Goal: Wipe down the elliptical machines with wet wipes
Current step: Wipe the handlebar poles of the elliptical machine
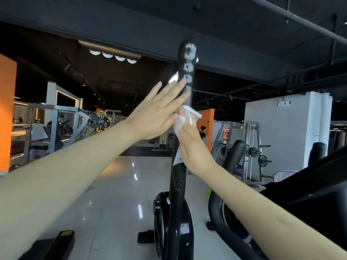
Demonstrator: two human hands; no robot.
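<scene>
Here, the wiping of one upright handle [187, 59] of an elliptical machine [174, 218] is in progress. The left hand [155, 111] has its grip apart: the fingers are straight and laid flat against the left side of the handle, apparently to steady it. The right hand [193, 149] has its grip clamped on the wet wipe [193, 112], which is folded over the fingertips and trapped against the right side of the bar at about mid-height; the thumb is hidden. A strip of the wipe also trails down between the palm and the bar. The frame is blurred around both hands.

Judged from this position, the step in hand is a stroke along the upper handle, with its rounded top and the pale marks near it lying above the wipe. The ribbed section [179, 177] below the right hand, the machine's lower housing and the foot pedal [62, 241] at lower left probably remain to be done. The next move calls for steady pressure through the wipe while it slides along the bar, with the left hand bracing against any swing. A second machine [234, 152] stands to the right on the glossy floor [112, 184].
</scene>
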